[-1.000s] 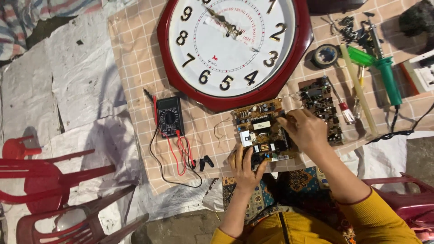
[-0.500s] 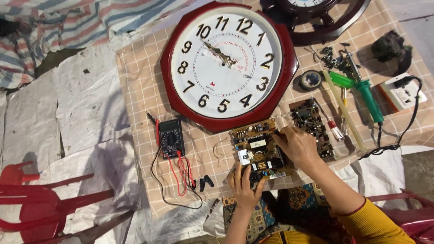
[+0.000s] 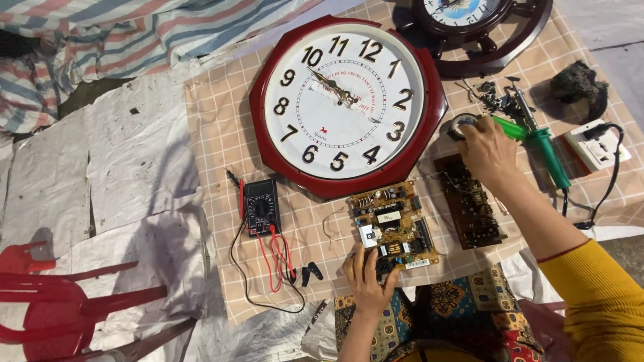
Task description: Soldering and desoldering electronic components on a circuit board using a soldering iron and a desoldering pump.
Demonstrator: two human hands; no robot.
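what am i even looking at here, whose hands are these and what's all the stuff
This is one view from a camera worn on a person's head, looking down at their own two bare hands over a checked cloth. The left hand presses on the near edge of a yellowish circuit board. The right hand reaches up to a roll of tape, beside a green soldering iron. A darker circuit board lies below that hand. Also there: a big red wall clock, a black multimeter with red and black leads, and a white power strip.
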